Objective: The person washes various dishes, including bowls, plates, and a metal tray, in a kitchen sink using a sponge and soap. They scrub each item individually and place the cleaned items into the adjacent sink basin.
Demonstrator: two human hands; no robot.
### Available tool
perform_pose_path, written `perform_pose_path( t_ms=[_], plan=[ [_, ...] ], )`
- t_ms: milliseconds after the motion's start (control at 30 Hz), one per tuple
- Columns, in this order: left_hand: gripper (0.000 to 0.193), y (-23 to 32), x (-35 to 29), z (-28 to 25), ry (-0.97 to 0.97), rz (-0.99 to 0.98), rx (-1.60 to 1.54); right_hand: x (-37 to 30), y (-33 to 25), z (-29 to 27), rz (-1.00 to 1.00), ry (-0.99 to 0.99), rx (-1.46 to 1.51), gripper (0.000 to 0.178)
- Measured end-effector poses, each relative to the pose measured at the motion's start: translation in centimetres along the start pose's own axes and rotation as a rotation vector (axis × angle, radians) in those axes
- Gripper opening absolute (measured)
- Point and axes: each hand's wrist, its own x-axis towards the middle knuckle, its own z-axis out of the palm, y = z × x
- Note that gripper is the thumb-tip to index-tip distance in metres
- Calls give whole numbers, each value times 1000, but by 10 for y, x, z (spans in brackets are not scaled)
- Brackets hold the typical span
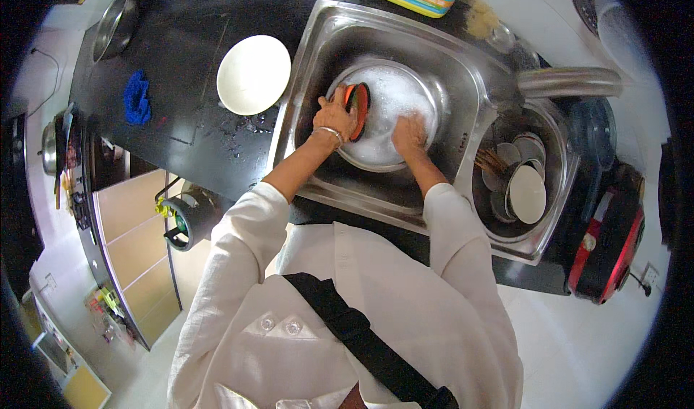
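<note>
Kitchen; black table (pixel 188 44), wet patches near the sink. Far left: steel bowl (pixel 116 24), then blue cloth (pixel 136 98). White bowl (pixel 254 75) just beside the sink (pixel 343 35). Left compartment: steel basin (pixel 379 168) of sudsy water. Left hand (pixel 335 118): grip closed on an orange-and-dark dish (pixel 359 113), tilted on edge at the basin's left side. Right hand (pixel 410 134): blurred, fingers in suds; cannot tell its grip, or whether it holds anything. Right compartment: chopsticks (pixel 491 161) beside piled dishes, pale bowl (pixel 528 194) on top. Risks (judgement): soapy film could let the dish slip from the left grip; knocking the pile could topple the pale bowl.
</note>
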Motion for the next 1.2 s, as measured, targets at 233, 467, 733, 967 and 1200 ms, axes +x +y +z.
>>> perform_pose_path(
  t_ms=[233,467,733,967,1200],
  plan=[
    [53,3,14,36,51,-7,-118,7,-27,16,61,256,1187,23],
    [57,0,41,43,-65,-42,-178,-22,-26,21,-431,116,759,22],
    [57,-11,41,58,37,44,-471,13,-25,38,-463,340,585,22],
    [54,-21,65,67,-124,28,-358,0,-10,51,-619,142,435,34],
    [47,-12,39,58,84,42,-487,9,-41,15,-192,-208,526,38]
  ],
)
